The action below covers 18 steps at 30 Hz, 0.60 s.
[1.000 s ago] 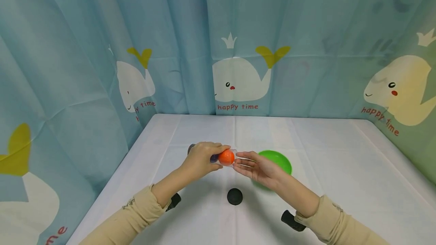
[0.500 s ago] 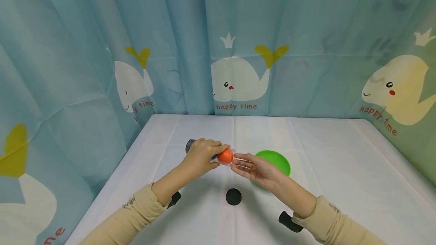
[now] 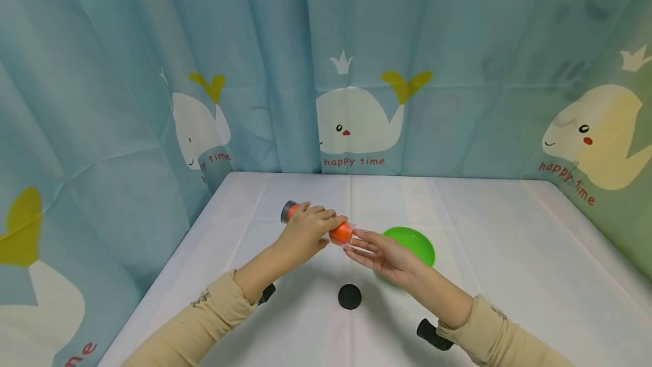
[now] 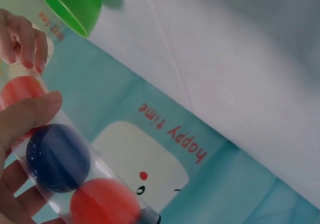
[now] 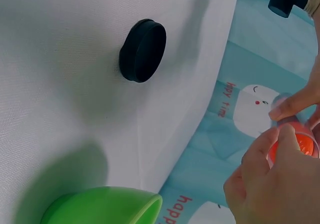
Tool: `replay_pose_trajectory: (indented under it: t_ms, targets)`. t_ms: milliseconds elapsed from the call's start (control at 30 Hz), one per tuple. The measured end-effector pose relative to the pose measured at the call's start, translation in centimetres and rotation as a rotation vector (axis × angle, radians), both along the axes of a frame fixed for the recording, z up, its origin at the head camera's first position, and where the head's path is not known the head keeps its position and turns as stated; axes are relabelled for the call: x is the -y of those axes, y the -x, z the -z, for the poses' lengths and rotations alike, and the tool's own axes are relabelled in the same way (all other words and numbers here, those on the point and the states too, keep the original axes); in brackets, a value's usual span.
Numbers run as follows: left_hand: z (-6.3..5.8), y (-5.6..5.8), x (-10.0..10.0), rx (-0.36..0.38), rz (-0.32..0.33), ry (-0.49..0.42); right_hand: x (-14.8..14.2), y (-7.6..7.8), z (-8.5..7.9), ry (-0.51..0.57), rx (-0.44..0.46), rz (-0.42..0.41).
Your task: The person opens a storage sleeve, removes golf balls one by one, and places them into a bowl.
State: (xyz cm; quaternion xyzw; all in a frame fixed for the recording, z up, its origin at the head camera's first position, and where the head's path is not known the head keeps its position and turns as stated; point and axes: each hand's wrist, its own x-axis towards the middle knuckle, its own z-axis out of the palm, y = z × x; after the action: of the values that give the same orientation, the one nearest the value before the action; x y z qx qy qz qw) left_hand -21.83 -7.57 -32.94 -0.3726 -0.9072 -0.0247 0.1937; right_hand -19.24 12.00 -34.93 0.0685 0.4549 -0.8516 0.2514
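A clear tube [image 4: 94, 159] is gripped by my left hand [image 3: 300, 235], held tilted above the table. Inside it, an orange ball [image 3: 340, 234] sits near the right end, followed by a dark blue ball [image 4: 58, 157] and another orange ball [image 4: 105, 202]. A dark end piece [image 3: 287, 212] closes its far left end. My right hand [image 3: 391, 256] is at the tube's right end, fingers loosely extended and its fingertips close to the rim; whether they touch it is hard to tell. On the table below lies a round black lid [image 3: 349, 297].
Behind my right hand stands a green bowl [image 3: 415, 242], partly covered by it. A white cloth covers the table [image 3: 489, 225]. Blue curtains [image 3: 458, 33] with whale prints hang along the back and sides. Black wrist devices [image 3: 434, 335] show by the sleeves.
The tube's left end has come further into view beyond my left hand, showing the dark end and an orange ball there. My right hand has stayed near the right end.
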Motion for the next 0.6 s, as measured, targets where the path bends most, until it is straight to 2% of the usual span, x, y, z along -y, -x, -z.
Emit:
replay_pose_trajectory:
  t_ms: [367,600]
  targets:
    - [-0.31,0.00,0.41,-0.031,-0.016,-0.041,0.43,0.15,-0.33,-0.015,-0.051,0.002]
    - [-0.19,0.15,0.54,0.017,-0.013,-0.053,0.32,0.13,-0.30,-0.029,-0.032,0.006]
